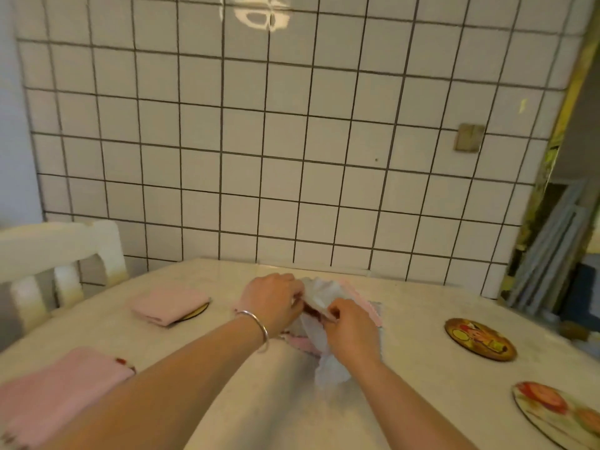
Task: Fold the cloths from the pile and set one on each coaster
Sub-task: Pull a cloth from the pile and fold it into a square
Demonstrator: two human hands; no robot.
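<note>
1. White-tiled wall (292, 141) behind pale table (406, 319).
2. Mid-table: pile (363, 300), white cloth (319, 332) lifted, pinched by left hand (272, 303) and right hand (349, 329). Soft, light, limp; probably best held at corners.
3. Far left and near left: folded pink cloths (168, 303) (58, 388) over coasters.
4. Right: two coasters (480, 339) (558, 414) bare.

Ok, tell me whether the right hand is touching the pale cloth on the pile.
Touching. In the head view the right hand has its fingers curled onto the pale cloth, pinching its edge, with no gap between them.
</note>
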